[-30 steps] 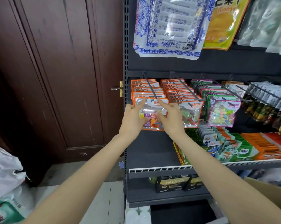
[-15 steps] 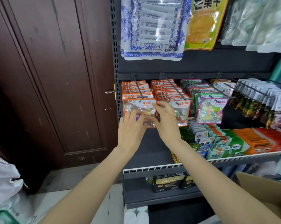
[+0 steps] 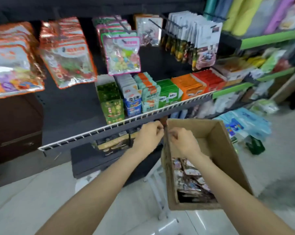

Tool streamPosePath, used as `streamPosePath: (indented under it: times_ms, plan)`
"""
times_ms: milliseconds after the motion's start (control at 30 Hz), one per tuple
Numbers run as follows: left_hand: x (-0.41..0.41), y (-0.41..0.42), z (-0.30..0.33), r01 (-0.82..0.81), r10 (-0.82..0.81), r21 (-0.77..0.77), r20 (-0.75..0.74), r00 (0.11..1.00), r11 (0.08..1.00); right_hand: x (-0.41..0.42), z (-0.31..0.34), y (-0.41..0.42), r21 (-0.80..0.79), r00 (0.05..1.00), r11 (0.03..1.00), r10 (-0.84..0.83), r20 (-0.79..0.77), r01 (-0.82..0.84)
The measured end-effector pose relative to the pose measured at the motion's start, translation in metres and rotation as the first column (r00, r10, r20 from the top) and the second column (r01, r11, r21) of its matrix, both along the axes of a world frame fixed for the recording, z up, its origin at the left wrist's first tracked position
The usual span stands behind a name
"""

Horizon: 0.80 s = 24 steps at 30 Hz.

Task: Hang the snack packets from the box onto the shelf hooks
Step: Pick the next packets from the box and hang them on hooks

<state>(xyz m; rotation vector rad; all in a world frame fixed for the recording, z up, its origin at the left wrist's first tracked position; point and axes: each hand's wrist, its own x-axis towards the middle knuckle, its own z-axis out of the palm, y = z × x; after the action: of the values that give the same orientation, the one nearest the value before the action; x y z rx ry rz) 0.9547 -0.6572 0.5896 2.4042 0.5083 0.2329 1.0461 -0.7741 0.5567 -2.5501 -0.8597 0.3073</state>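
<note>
Left hand (image 3: 149, 134): fingers curled, nothing seen held, at the box's near-shelf corner.
Right hand (image 3: 184, 141): likewise curled, over the box (image 3: 228, 160).
Snack packets (image 3: 191, 182): piled inside the box.
Shelf hooks (image 3: 124, 28): loaded with packets.

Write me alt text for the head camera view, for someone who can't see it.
Two bare hands, left hand and right hand, reach toward the near left wall of an open cardboard box with snack packets inside. Behind it, a dark shelf rack has candy bags hanging on hooks.
</note>
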Motion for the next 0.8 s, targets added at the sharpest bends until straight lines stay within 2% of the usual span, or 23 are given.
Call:
streamPosePath:
  times_ms: [133, 267, 400, 467, 533, 633, 700, 800]
  plan:
    - [0.061, -0.072, -0.059, 0.052, -0.082, -0.148, -0.203, 0.976, 0.988, 0.056, -0.068, -0.082, -0.229, 0.977, 0.972, -0.089, -0.192, 0.044]
    - [0.095, -0.112, -0.114, 0.042, -0.143, -0.203, -0.51, 0.849, 0.978, 0.082, -0.1, -0.127, -0.263, 0.97, 0.963, -0.011, -0.242, -0.055]
    - [0.107, -0.125, -0.15, -0.104, -0.087, -0.246, -0.657, 0.748, 0.964, 0.097, -0.128, -0.137, -0.336, 0.926, 0.923, 0.054, -0.373, -0.189]
    - [0.108, -0.129, -0.159, -0.214, -0.053, -0.3, -0.683, 0.728, 0.93, 0.1, -0.139, -0.137, -0.358, 0.892, 0.903, 0.059, -0.448, -0.239]
    - [0.111, -0.132, -0.165, -0.306, 0.008, -0.313, -0.687, 0.726, 0.899, 0.102, -0.15, -0.134, -0.4, 0.904, 0.877, 0.082, -0.42, -0.266]
    - [0.114, -0.134, -0.173, -0.466, 0.127, -0.34, -0.683, 0.719, 0.817, 0.101, -0.156, -0.129, -0.474, 0.951, 0.837, 0.16, -0.266, -0.274]
    - [0.113, -0.135, -0.173, -0.5, 0.168, -0.339, -0.671, 0.722, 0.797, 0.097, -0.152, -0.126, -0.51, 0.945, 0.795, 0.281, -0.168, -0.327]
    - [0.111, -0.135, -0.172, -0.518, 0.206, -0.319, -0.661, 0.722, 0.793, 0.093, -0.146, -0.126, -0.528, 0.899, 0.74, 0.42, -0.123, -0.417]
